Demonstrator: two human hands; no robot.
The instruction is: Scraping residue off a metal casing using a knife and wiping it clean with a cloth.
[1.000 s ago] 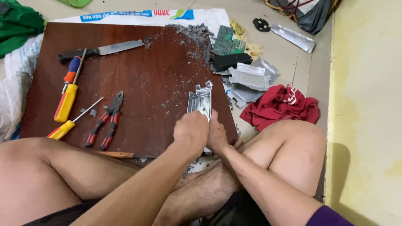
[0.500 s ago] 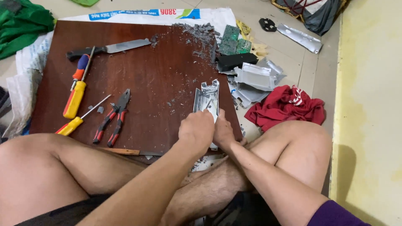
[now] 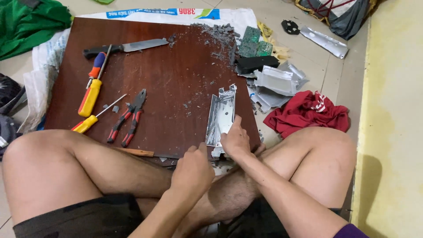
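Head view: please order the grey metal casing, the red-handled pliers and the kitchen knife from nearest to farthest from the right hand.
1. Grey metal casing: under the right hand, touching it, at the board's right edge.
2. Red-handled pliers: to the left, mid-board.
3. Kitchen knife: far upper left, near the board's top edge.

A pale tiled floor (image 3: pixel 348 83) runs under everything here, its grout lines plain to see. Along the right side rises a yellowish wall (image 3: pixel 396 110), scuffed and dull. A dark reddish-brown wooden board (image 3: pixel 167 83) lies flat on the floor as a worktop, over a white woven sack (image 3: pixel 53 48). The light is soft and even, with faint shadows.
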